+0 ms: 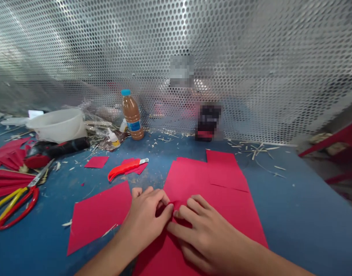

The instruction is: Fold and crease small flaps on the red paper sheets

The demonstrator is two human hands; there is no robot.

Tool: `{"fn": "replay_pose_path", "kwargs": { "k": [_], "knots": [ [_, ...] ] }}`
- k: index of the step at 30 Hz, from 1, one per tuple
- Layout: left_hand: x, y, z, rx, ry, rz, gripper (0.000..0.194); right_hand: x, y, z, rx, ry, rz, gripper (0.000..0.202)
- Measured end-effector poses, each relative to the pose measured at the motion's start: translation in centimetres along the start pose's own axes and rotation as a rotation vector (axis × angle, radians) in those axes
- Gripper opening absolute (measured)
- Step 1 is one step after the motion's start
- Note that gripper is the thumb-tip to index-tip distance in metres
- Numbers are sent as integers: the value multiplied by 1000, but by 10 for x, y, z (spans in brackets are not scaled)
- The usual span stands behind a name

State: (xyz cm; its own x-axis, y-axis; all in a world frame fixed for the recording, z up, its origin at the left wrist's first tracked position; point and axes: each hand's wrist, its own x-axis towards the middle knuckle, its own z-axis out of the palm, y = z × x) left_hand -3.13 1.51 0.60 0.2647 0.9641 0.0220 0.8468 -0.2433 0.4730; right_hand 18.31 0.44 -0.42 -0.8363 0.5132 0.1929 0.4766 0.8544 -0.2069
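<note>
At lower centre, the left hand (148, 212) seems to pinch red paper (190, 178) mid-fold, needing steady pressure next, though I can't tell the right hand's (197, 230) grip.

Scissors (31, 186) cut off at left, red paper (190, 176) partly hidden by left hand (149, 209) and right hand (203, 230)

red paper (190, 180) | overlapping sheets, mostly flat | on blue table (302, 207)

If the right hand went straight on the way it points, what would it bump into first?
Most likely the left hand, which lies just ahead of the right hand over the red paper; any gap is hard to judge.
</note>
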Motion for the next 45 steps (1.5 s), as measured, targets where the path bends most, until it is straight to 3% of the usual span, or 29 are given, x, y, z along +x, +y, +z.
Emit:
{"fn": "replay_pose_path", "kwargs": {
  "k": [6,11,15,23,32,39,45],
  "knots": [
    [4,12,5,-10,-36,85,17,-24,-10,-17,-35,-44,42,36],
    [8,16,12,-23,-44,169,14,-42,-11,-17,15,-33,92,37],
    [7,12,17,-34,-35,213,16,-42,-9,-17,27,-28,91,37],
    [4,9,25,23,-8,280,17,-43,-5,-10,-26,123,78,28],
    [3,9,22,31,3,298,16,-42,-7,-4,-67,49,120,34],
    [2,8,23,72,13,356,16,-42,-8,-14,-22,-26,127,34],
    [1,8,25,110,15,371,16,-45,-10,-14,42,80,128,27]
  ]
}}
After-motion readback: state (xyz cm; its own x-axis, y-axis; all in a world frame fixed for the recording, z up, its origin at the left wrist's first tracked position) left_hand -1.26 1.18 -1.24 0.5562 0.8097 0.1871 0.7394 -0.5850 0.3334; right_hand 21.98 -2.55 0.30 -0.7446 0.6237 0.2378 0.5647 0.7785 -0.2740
